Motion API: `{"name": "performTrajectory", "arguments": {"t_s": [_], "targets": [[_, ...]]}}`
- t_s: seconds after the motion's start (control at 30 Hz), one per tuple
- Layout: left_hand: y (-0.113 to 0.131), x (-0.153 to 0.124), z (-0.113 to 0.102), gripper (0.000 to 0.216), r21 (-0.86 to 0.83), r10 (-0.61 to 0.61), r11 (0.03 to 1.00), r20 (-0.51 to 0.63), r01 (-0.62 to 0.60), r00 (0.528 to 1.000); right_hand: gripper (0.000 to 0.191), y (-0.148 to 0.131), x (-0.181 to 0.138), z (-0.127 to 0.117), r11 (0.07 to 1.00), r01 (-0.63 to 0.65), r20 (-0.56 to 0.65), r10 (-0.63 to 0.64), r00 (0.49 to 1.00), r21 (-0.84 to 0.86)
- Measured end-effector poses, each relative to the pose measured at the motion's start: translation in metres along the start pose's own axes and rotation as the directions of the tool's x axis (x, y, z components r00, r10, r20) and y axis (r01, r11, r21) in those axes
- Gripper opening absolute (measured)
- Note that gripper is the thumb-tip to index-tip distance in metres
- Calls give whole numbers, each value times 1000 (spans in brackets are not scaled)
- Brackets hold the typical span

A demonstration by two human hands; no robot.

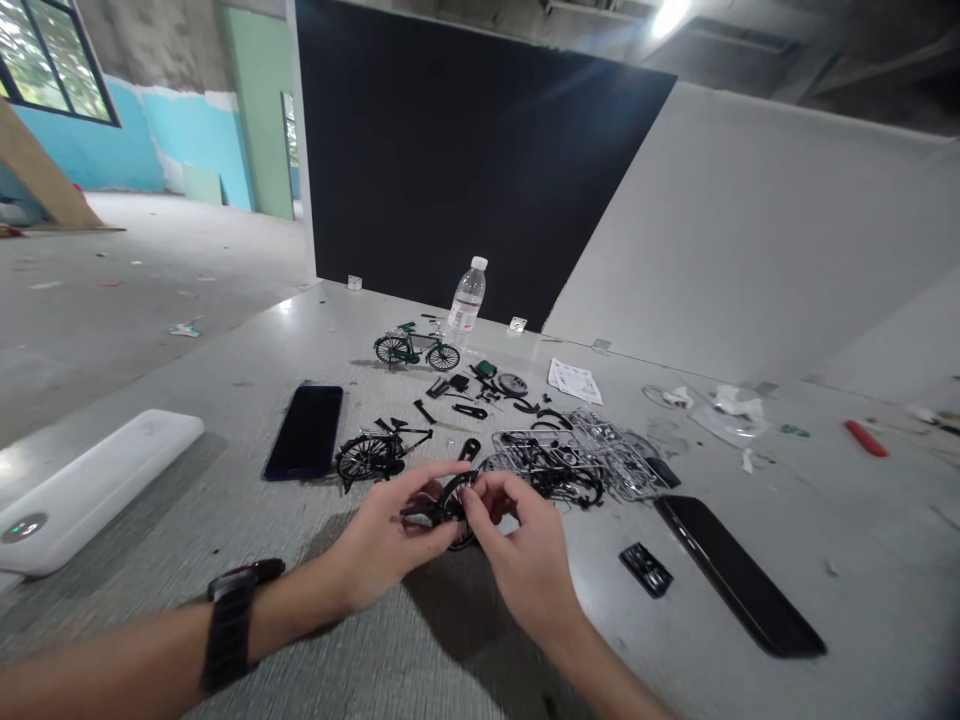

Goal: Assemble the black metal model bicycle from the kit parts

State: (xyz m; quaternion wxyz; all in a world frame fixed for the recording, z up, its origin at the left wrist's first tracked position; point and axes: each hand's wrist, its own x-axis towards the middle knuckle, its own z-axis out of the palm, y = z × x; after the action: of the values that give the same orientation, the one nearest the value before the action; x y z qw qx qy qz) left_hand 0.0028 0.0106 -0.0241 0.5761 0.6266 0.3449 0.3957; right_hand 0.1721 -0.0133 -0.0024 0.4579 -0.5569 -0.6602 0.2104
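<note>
Both hands meet over the grey table [225, 560], pinching a small black model bicycle wheel with attached frame piece [448, 497]. My left hand [390, 535], with a black watch on its wrist, grips the part from the left. My right hand [517, 545] holds it from the right with thumb and fingertips closed on the rim. Just beyond lies a partly built black model bicycle [375, 452]. Right of it sit plastic part frames [570, 460] with black pieces.
A finished green model bicycle [416, 346] and a water bottle [466, 300] stand at the back. A dark phone [304, 432] lies left, another phone [739, 572] right, a white power bank [82, 490] far left. Loose black parts, an instruction sheet [574, 380] and plastic bags are scattered.
</note>
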Motion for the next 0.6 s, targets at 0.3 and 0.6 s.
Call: {"name": "performTrajectory", "arguments": {"t_s": [0.3,0.6], "targets": [[-2,1,0,49,8,-6,1000,5,6,1000,21,1,-1,2,997,-64,20,63,998,45],[1,1,0,47,5,-3,1000,12,3,1000,19,5,-5,2,1000,-20,29,19,999,16]]}}
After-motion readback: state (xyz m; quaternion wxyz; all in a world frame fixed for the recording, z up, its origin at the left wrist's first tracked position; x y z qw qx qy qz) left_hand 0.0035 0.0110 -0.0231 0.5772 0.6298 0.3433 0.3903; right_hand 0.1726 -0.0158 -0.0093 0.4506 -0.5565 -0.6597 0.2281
